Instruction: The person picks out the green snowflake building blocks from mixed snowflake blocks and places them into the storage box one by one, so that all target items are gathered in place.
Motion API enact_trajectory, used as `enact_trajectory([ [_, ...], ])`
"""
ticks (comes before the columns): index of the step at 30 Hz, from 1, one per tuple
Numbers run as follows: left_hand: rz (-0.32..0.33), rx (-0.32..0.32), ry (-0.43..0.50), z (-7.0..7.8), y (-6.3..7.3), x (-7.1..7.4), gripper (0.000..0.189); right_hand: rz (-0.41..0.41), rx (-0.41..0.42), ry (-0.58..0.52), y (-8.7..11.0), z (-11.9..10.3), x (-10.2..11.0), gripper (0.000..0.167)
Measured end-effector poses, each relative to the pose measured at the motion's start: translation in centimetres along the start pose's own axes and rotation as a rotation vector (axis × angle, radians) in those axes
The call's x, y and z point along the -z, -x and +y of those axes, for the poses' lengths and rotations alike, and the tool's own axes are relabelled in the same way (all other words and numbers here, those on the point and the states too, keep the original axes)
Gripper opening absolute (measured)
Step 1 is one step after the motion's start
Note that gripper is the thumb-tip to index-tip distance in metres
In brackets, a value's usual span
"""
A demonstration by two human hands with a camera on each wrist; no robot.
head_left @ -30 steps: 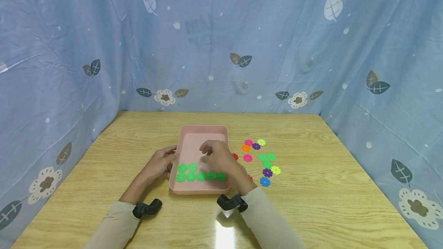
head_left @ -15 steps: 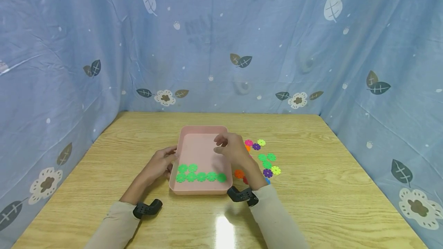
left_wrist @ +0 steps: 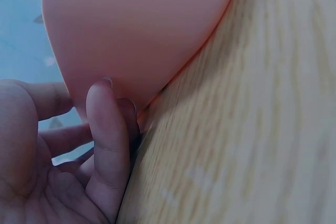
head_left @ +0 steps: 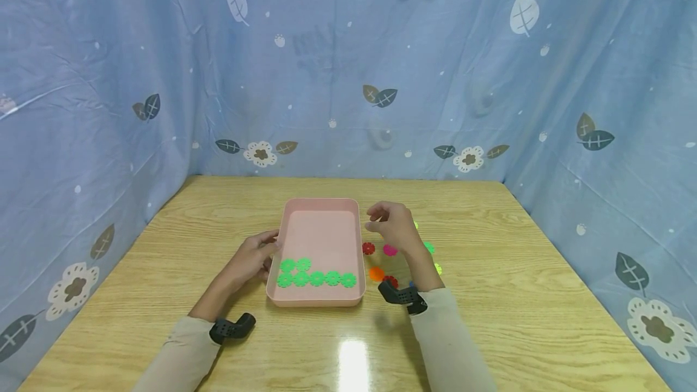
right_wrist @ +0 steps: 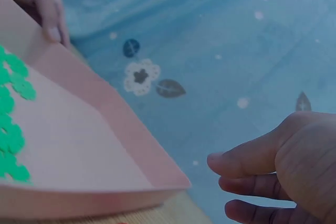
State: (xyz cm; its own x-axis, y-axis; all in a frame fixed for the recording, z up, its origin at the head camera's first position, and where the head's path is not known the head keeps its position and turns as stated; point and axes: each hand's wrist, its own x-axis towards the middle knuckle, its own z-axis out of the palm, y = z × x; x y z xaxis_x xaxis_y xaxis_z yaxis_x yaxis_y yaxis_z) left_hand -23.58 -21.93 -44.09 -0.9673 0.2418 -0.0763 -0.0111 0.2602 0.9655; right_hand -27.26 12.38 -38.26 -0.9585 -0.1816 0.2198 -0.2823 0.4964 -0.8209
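Pink tray [head_left: 321, 231] held in the left hand [head_left: 251, 259], I had swung the right hand [head_left: 396, 225] out to its three o'clock, over loose discs [head_left: 377, 274], grip loosely parted, nothing visibly held; placing seemed paused, seven green discs [head_left: 301, 279] lying at the tray's six-o'clock end.

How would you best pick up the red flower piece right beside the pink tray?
I'd pinch the red piece by its near and far edges, coming down from above with the right hand. It lies flat and looks thin, so its notched rim probably offers the best hold; the pink tray, close on its left, leaves little finger room there.
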Motion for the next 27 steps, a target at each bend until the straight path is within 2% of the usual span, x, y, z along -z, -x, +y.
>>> enact_trajectory([
  [8, 0.0, -0.009, -0.021, 0.1, 0.1, 0.0, 0.055, 0.042, -0.075, 0.01, 0.3, 1.6, 2.3, 0.019],
  [14, 0.002, -0.014, -0.027, 0.1, 0.1, 0.0, 0.055, 0.112, -0.144, 0.021, 0.6, 2.9, 4.3, 0.019],
  [27, 0.001, -0.019, -0.021, -0.1, 0.1, 0.1, 0.055, 0.159, -0.214, 0.054, 1.3, 6.0, 5.2, 0.031],
])
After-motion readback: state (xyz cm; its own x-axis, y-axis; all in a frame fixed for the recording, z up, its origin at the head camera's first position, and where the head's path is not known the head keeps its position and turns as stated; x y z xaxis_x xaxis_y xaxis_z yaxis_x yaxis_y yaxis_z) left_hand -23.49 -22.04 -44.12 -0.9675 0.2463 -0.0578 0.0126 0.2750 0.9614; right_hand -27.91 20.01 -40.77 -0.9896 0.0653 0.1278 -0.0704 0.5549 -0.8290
